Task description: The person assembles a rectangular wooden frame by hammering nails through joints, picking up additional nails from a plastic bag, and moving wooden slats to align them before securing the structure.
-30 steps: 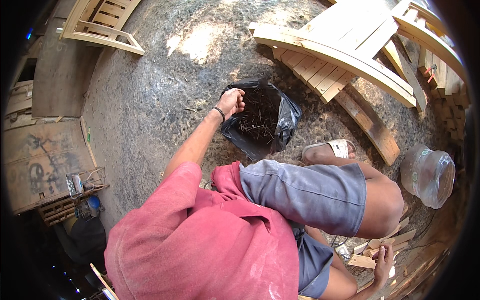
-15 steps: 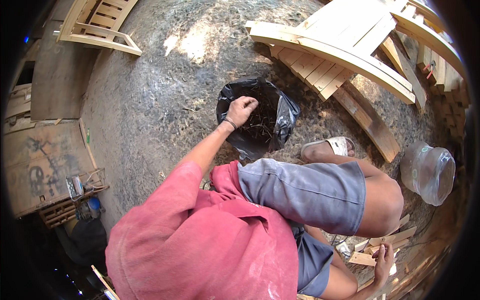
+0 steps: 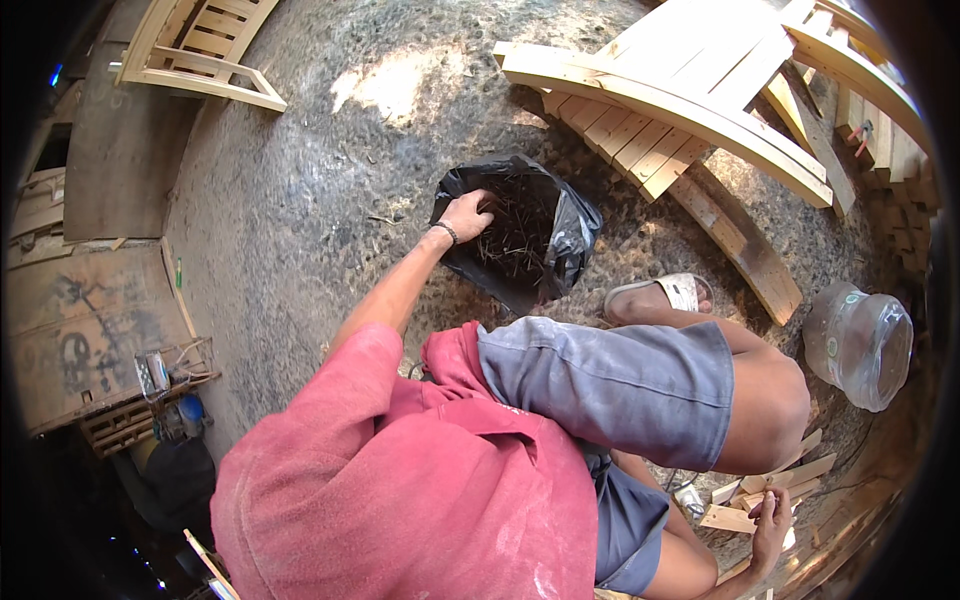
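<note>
- One left hand (image 3: 466, 213), centre of the frame, fingers curled down onto the nails (image 3: 515, 228) in the one black bag (image 3: 572, 232); grip cannot be told.
- One right hand (image 3: 770, 522), lower right, fingers loosely bent at a wood strip (image 3: 758, 485).
- One sandal (image 3: 660, 294) right of the bag.
- One clear jug (image 3: 858, 343), right edge.
- Two slatted frames: upper right (image 3: 690, 95), upper left (image 3: 195, 55).

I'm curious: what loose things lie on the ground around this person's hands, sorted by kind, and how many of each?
Black plastic bag of dark nails, left hand in it: 1
Clear plastic jug: 1
Sandal: 1
Curved wooden frames, one large, one smaller: 2
Total: 5
The small wood offcuts by the right hand overlap too much to count.
</note>
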Tool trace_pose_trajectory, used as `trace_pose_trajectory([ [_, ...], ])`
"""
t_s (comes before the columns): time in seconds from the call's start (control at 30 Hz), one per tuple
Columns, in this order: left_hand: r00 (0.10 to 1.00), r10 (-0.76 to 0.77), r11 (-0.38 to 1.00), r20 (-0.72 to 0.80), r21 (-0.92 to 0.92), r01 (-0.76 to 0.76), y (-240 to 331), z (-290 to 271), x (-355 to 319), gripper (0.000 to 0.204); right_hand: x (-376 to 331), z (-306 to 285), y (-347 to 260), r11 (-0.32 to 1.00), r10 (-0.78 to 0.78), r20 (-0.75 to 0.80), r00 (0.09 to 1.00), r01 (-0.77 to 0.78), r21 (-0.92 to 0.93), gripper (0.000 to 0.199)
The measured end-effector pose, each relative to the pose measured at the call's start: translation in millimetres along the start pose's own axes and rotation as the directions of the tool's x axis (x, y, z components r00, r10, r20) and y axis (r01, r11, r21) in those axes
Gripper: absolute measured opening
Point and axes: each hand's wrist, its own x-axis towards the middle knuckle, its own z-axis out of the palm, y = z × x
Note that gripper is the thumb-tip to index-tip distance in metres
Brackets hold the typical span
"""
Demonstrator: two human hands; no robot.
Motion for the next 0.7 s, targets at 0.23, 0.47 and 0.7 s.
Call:
trace_pose_trajectory([
  [0.23, 0.998, -0.019, 0.962, -0.058, 0.27, 0.034, 9.7, 3.8, -17.2, 0.053, -2.2, 0.1, -3.2, 0.999, 0.007, -0.019, 1.0, -0.008, -0.042, 0.024],
  [0.47, 0.984, -0.176, 0.883, 0.011, 0.444, 0.153, 33.9, 5.4, -24.9, 0.051, -0.8, -1.1, -2.9, 0.999, 0.012, -0.005, 1.0, -0.013, -0.032, 0.024],
  [0.7, 0.986, -0.108, 0.769, 0.126, 0.639, 0.002, 27.3, -23.9, -31.5, 0.046, -5.5, 1.6, 0.5, 0.999, 0.007, -0.035, 0.999, -0.008, -0.032, 0.024],
])
